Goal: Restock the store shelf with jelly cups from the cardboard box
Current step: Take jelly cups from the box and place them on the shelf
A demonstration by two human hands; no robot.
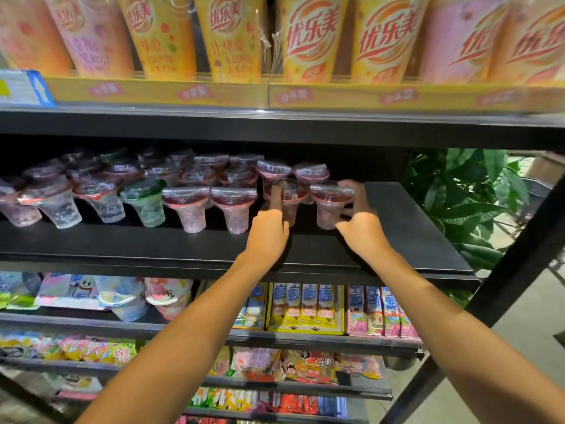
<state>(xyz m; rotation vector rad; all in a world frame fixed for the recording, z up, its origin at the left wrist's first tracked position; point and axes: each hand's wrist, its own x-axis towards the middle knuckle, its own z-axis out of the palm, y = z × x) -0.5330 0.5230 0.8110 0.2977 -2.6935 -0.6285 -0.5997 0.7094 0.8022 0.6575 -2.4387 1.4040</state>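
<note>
Now | left hand fingers grasp jelly cup, right hand grasps its neighbour | centre frame, on shelf | light, thin plastic, slick film; hold under rim

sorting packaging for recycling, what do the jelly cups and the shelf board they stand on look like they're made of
Jelly cups: look like thin clear plastic, since the pink jelly shows through the walls; the tops seem sealed with a glossy film that catches the light. The one with a green lid looks the same.

Shelf board: matte black, flat and thin-edged, probably painted metal, though coated wood cannot be ruled out.
</note>
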